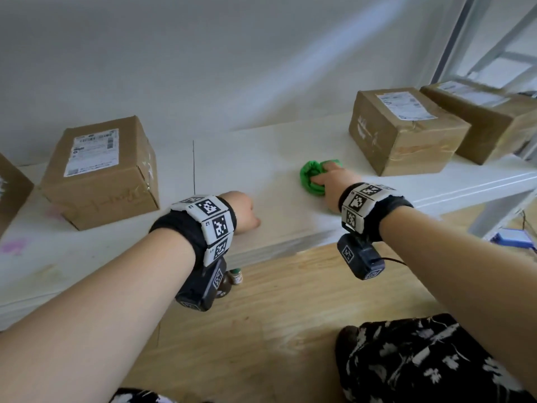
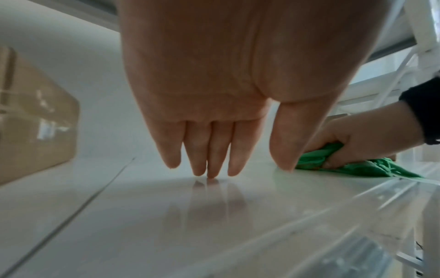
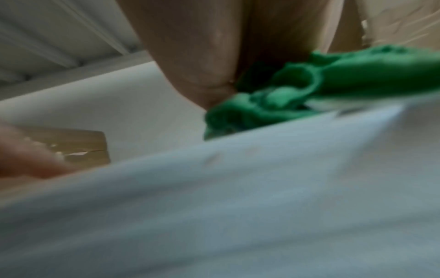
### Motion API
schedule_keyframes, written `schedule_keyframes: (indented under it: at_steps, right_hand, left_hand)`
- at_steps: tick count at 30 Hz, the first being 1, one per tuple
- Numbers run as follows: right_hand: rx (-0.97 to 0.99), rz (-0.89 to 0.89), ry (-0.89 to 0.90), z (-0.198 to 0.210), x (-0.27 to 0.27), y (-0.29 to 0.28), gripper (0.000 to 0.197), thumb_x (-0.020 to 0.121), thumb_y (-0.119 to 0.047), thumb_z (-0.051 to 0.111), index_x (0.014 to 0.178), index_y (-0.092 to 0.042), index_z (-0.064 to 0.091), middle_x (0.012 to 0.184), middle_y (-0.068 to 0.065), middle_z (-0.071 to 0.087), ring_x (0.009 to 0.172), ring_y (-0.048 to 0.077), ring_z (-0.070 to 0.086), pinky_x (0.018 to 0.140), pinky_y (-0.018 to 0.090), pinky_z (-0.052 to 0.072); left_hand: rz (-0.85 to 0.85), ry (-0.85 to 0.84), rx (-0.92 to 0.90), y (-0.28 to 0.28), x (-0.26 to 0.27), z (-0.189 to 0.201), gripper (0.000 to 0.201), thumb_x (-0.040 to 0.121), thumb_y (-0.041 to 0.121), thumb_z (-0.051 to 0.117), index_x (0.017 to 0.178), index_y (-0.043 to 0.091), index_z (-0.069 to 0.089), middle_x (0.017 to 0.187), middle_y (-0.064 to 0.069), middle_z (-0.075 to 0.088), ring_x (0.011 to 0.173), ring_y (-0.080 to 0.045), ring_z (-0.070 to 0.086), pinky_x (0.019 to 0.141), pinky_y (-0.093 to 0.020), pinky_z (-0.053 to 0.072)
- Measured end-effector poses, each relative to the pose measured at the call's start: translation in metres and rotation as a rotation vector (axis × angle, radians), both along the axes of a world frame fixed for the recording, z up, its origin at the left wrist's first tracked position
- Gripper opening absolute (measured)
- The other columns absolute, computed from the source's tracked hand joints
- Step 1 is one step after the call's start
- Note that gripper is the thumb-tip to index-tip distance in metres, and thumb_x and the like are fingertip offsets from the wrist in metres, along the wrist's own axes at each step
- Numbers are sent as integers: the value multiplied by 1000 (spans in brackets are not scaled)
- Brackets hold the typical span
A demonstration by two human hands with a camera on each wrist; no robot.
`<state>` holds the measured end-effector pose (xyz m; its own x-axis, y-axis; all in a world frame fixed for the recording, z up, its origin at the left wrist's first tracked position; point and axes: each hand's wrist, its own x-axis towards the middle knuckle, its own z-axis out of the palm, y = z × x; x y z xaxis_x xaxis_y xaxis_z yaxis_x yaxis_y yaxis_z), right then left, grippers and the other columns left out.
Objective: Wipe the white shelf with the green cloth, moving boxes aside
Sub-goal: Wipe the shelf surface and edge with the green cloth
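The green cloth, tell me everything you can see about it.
The green cloth is bright green soft fabric, bunched into a crumpled wad with folds. It lies on the white shelf, left of a taped cardboard box and apart from it. The right hand grips it, fingers curled round it, pressing it down.

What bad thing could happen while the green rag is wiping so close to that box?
The right hand grips the green cloth just beside a taped cardboard box, so a wide swipe might bump it. The cloth also sits near the white shelf front edge and could slip off. The left hand's fingertips press on the shiny shelf and may leave smudges.
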<state>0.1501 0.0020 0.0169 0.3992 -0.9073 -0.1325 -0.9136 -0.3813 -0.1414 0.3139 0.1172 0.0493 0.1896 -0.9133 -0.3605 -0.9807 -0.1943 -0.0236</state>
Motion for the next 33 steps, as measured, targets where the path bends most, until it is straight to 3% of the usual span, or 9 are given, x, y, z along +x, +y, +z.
schedule_keyframes:
  at_steps: [3,6,8,11,15,18,22,27,33]
  right_hand:
    - [-7,133,-51,-8,16,43,52,91,-18,52,141,-28,41,149,6,36,131,31,42,109,35,39]
    - [-70,263,-185,-15,11,89,59,88,-2,46,137,-33,46,154,-4,25,133,29,35,111,37,36]
    - [-115,291,-218,-22,-9,98,62,86,2,44,137,-34,47,154,-5,24,133,29,32,110,40,38]
    - [-174,175,-152,-26,-54,86,61,86,3,43,136,-31,48,154,-3,23,134,31,30,108,44,40]
    - [-250,-126,-93,-20,-100,68,59,87,4,42,137,-27,47,153,0,21,134,33,28,101,43,46]
    - [-226,-128,-105,-23,-89,81,54,86,1,45,133,-25,49,152,4,22,132,37,31,99,43,46]
    - [-331,56,-97,-42,-78,100,55,50,2,77,100,-20,72,122,12,64,98,44,62,56,40,60]
    - [-280,-41,-122,-41,-126,71,53,87,1,45,134,-22,49,150,4,31,130,36,33,93,45,49]
    - [-257,-353,-91,-26,-168,44,53,87,3,40,134,-22,46,146,5,31,129,37,31,89,47,51]
  left_hand:
    - [-32,-29,-6,-5,-11,1,41,96,30,47,126,4,57,127,-14,59,117,-29,56,91,-32,46]
    - [-28,-46,7,-11,-22,4,34,97,13,40,124,2,58,113,-14,60,97,-26,56,73,-30,46]
    - [-33,-53,-5,-14,-29,3,36,97,7,36,127,1,57,116,-15,60,101,-26,55,80,-31,44]
    - [-31,-32,-36,-16,-39,0,37,98,9,37,130,1,54,136,-16,54,126,-29,52,100,-32,42]
    - [-50,-28,-24,-22,-65,1,34,96,3,34,120,-4,57,130,-19,57,120,-33,55,98,-34,44]
    - [-116,-30,-23,-32,-93,1,35,96,4,35,122,-1,58,129,-16,58,113,-30,57,98,-32,45]
    - [-164,-85,19,-44,-114,-4,34,96,6,39,123,4,59,126,-12,61,116,-28,58,94,-31,46]
    - [-205,-203,108,-55,-112,-11,37,94,6,40,126,5,59,107,-6,57,106,-26,58,92,-31,46]
    - [-210,-218,65,-61,-123,-12,21,95,5,34,90,6,55,81,-8,51,85,-26,49,75,-29,40]
